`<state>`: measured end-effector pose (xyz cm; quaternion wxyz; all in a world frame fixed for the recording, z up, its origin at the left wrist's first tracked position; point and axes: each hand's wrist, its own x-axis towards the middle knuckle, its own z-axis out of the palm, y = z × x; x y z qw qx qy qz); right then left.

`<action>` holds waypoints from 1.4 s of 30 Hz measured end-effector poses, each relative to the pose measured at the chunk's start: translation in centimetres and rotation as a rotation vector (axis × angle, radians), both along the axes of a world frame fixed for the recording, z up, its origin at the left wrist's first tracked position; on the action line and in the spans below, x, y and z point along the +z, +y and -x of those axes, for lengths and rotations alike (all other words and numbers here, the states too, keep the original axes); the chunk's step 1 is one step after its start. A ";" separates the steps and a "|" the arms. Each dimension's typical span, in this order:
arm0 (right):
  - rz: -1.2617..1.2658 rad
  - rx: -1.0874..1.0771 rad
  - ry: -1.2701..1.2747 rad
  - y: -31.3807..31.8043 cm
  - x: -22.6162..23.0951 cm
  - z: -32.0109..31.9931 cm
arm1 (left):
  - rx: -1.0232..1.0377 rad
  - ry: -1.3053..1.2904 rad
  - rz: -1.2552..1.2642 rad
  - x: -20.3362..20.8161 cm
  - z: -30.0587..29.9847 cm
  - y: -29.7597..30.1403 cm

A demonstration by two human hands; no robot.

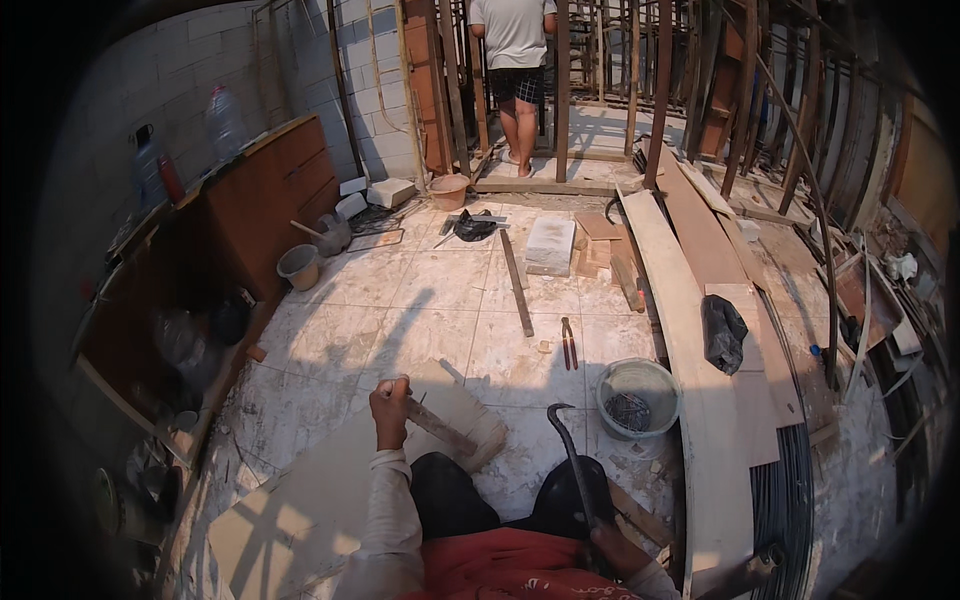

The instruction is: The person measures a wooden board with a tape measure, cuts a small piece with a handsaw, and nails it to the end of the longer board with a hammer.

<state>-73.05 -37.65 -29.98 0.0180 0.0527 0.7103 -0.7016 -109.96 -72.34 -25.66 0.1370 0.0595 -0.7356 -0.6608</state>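
My left hand (391, 412) is closed in a fist at the end of a short wooden strip (442, 430), which slants down to the right over a pale board (330, 490) on the floor. In my right hand (615, 552), low beside my right knee, is a dark crowbar (573, 455). Its hooked end points up and away from me, near a bucket (607, 388) with a pile of what looks like nails in it. Red-and-dark handled pincers (569, 345) lie on the tiles beyond the crowbar.
Long planks (665, 270) run along my right, with a black plastic bag (724, 333) on them. A wooden bar (516, 285) and a white block (550, 246) lie ahead. An overturned brown cabinet (265, 185) stands left. Far off, a person (515, 80) stands among upright poles.
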 end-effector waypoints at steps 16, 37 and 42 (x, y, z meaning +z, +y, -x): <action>-0.501 0.242 -0.157 -6.2 7.2 6.3 | -0.208 0.133 -0.324 1.3 -1.7 1.7; -0.921 0.398 -0.059 -4.3 22.0 11.2 | -0.145 0.167 -0.035 0.5 -2.5 5.6; -0.844 0.351 -0.092 -7.0 18.7 11.8 | -0.091 0.070 -0.240 -0.5 -0.1 1.9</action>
